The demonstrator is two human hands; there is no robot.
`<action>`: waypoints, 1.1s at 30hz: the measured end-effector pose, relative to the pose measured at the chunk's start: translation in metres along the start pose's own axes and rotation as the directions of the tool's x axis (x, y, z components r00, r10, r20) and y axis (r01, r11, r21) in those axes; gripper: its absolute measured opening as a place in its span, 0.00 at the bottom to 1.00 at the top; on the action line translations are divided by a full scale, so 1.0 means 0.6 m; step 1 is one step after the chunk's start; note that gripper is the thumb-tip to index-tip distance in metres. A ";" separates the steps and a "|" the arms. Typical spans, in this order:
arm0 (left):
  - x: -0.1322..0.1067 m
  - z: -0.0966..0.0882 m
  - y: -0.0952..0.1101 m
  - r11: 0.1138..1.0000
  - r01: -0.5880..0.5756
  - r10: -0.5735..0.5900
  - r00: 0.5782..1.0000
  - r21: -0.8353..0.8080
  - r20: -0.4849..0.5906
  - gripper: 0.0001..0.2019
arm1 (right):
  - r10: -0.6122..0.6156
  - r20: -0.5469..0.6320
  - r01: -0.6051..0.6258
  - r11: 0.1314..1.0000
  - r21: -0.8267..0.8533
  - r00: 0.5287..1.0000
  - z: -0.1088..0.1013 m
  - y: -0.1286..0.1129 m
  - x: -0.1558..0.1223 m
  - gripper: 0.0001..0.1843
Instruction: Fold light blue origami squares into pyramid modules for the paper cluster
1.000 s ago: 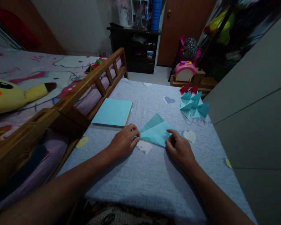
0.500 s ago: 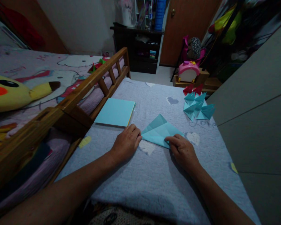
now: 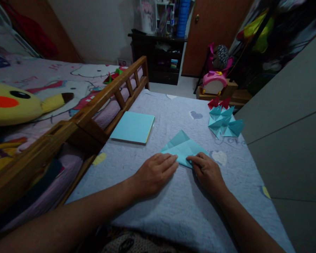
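Observation:
A light-blue sheet of origami paper (image 3: 183, 142), creased and folded into a triangle, lies flat with its peak pointing away from me. My left hand (image 3: 158, 170) rests over the left part of its near folded edge, fingers stretched out flat. At the right part of the same edge, my right hand (image 3: 206, 170) pinches the paper between thumb and curled forefinger. The stack of square origami paper (image 3: 133, 127), light blue on top, lies beyond my left hand. Folded light-blue paper pieces (image 3: 222, 121) stand at the far right, with red folded pieces (image 3: 218, 103) behind them.
The cloth-covered surface (image 3: 171, 218) carries a heart pattern. A wooden bed rail (image 3: 110, 89) runs along its left side, with a yellow plush toy (image 3: 18, 107) on the bed beyond. A pale cabinet wall (image 3: 292, 140) borders the right; a pink toy case (image 3: 214, 82) sits past the far edge.
My left hand has slid rightward from the paper's left corner along the near edge, its fingers now flattened on it. My right hand keeps its place. The whole view has shifted slightly.

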State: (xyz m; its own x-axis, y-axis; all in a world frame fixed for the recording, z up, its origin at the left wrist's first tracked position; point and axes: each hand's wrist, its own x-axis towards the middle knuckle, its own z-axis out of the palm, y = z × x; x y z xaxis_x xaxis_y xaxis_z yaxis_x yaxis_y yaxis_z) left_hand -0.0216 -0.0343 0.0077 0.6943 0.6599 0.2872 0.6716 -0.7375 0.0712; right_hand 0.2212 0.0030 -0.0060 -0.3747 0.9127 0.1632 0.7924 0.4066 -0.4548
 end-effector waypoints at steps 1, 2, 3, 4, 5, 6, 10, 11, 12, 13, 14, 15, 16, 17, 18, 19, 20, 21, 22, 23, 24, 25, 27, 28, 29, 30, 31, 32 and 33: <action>0.000 0.002 0.007 0.999 -0.019 0.020 0.999 -0.030 0.029 0.18 | -0.004 -0.002 0.004 1.000 0.001 1.000 0.000 0.000 0.000 0.19; 0.000 0.005 0.012 0.998 -0.018 0.023 0.996 -0.058 0.083 0.22 | -0.007 -0.003 0.007 1.000 0.001 1.000 0.000 0.000 0.000 0.18; -0.001 0.008 0.017 0.997 -0.007 0.016 0.992 -0.072 0.127 0.27 | -0.008 -0.003 0.008 1.000 0.003 1.000 0.000 0.000 0.000 0.18; -0.001 0.012 0.019 0.997 0.010 0.004 0.985 -0.080 0.170 0.31 | -0.009 -0.001 0.009 1.000 0.005 1.000 0.000 0.001 -0.001 0.18; -0.003 0.015 0.021 0.996 0.031 -0.014 0.978 -0.081 0.210 0.35 | -0.008 0.002 0.008 1.000 0.007 1.000 0.000 0.002 -0.001 0.18; -0.004 0.017 0.022 0.996 0.054 -0.034 0.970 -0.076 0.241 0.38 | -0.008 0.006 0.008 1.000 0.008 1.000 0.000 0.002 -0.001 0.18; -0.014 0.023 0.023 0.990 0.135 -0.116 0.947 -0.043 0.300 0.41 | -0.010 0.003 0.010 1.000 0.014 1.000 0.000 0.004 -0.002 0.18; -0.016 0.023 0.024 0.988 0.150 -0.132 0.943 -0.037 0.304 0.41 | -0.009 0.000 0.009 1.000 0.016 1.000 0.000 0.005 -0.001 0.18; -0.018 0.023 0.025 0.986 0.162 -0.145 0.940 -0.032 0.308 0.41 | -0.010 -0.003 0.010 1.000 0.017 1.000 0.001 0.005 -0.001 0.18; -0.020 0.022 0.027 0.985 0.173 -0.155 0.938 -0.029 0.310 0.41 | -0.012 -0.004 0.012 1.000 0.017 1.000 0.001 0.005 -0.001 0.18; -0.021 0.022 0.028 0.983 0.182 -0.164 0.936 -0.028 0.311 0.41 | -0.015 -0.005 0.015 1.000 0.015 1.000 0.001 0.005 0.000 0.18; -0.023 0.021 0.029 0.982 0.189 -0.171 0.934 -0.028 0.313 0.41 | -0.018 -0.006 0.018 1.000 0.012 1.000 0.001 0.005 0.000 0.18; -0.024 0.020 0.030 0.980 0.196 -0.177 0.932 -0.028 0.316 0.41 | -0.020 -0.007 0.021 1.000 0.010 1.000 0.001 0.005 0.000 0.18; -0.025 0.020 0.031 0.979 0.202 -0.184 0.931 -0.027 0.317 0.41 | -0.021 -0.009 0.021 1.000 0.009 1.000 0.001 0.005 0.000 0.18; -0.026 0.019 0.032 0.978 0.208 -0.189 0.929 -0.026 0.320 0.41 | -0.019 -0.012 0.020 1.000 0.011 1.000 0.001 0.005 0.000 0.18; -0.027 0.019 0.032 0.976 0.216 -0.197 0.926 -0.024 0.322 0.41 | -0.016 -0.015 0.017 1.000 0.014 1.000 0.001 0.005 0.000 0.18; -0.028 0.018 0.032 0.974 0.226 -0.207 0.923 -0.021 0.325 0.41 | -0.014 -0.018 0.014 1.000 0.018 1.000 0.001 0.004 0.000 0.18; -0.029 0.018 0.032 0.971 0.237 -0.218 0.919 -0.019 0.328 0.41 | -0.012 -0.021 0.013 1.000 0.022 1.000 0.001 0.003 -0.001 0.18; -0.029 0.018 0.031 0.968 0.250 -0.230 0.915 -0.017 0.330 0.42 | -0.012 -0.023 0.013 1.000 0.025 1.000 0.001 0.003 -0.001 0.18; -0.029 0.017 0.031 0.965 0.262 -0.242 0.912 -0.016 0.332 0.42 | -0.013 -0.025 0.014 1.000 0.026 1.000 0.001 0.002 -0.001 0.18; -0.029 0.017 0.031 0.963 0.271 -0.250 0.908 -0.015 0.337 0.42 | -0.015 -0.027 0.016 1.000 0.024 1.000 0.001 0.002 -0.001 0.18; -0.029 0.016 0.031 0.961 0.275 -0.254 0.905 -0.015 0.341 0.42 | -0.016 -0.030 0.017 1.000 0.020 0.999 0.001 0.002 -0.002 0.18; -0.028 0.015 0.031 0.961 0.277 -0.254 0.901 -0.017 0.351 0.42 | -0.015 -0.032 0.015 1.000 0.009 0.999 0.001 0.002 -0.002 0.18; -0.028 0.015 0.032 0.960 0.278 -0.253 0.900 -0.019 0.355 0.42 | -0.012 -0.029 0.012 1.000 0.006 1.000 0.001 0.002 -0.002 0.18; -0.027 0.014 0.032 0.960 0.279 -0.253 0.899 -0.021 0.358 0.42 | -0.008 -0.023 0.008 1.000 0.006 1.000 0.001 0.002 -0.002 0.18; -0.027 0.014 0.032 0.959 0.282 -0.255 0.897 -0.023 0.360 0.42 | -0.003 -0.018 0.003 1.000 0.009 1.000 0.001 0.002 -0.002 0.18; -0.027 0.014 0.032 0.958 0.285 -0.258 0.896 -0.025 0.361 0.41 | 0.003 -0.015 -0.003 1.000 0.013 1.000 0.000 0.002 -0.002 0.17; -0.028 0.015 0.032 0.957 0.288 -0.260 0.895 -0.026 0.362 0.41 | 0.008 -0.014 -0.008 1.000 0.018 1.000 0.000 0.002 -0.002 0.17; -0.029 0.016 0.032 0.957 0.289 -0.260 0.895 -0.026 0.362 0.41 | 0.013 -0.016 -0.013 1.000 0.022 1.000 0.000 0.001 -0.002 0.17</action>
State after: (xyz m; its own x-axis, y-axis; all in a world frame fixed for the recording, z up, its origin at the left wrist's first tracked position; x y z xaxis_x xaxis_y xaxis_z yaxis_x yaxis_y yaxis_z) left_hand -0.0183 -0.0585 -0.0049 0.5406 0.8344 -0.1075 0.8363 -0.5192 0.1761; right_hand 0.2224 0.0025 -0.0063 -0.3561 0.9186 0.1711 0.7863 0.3935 -0.4764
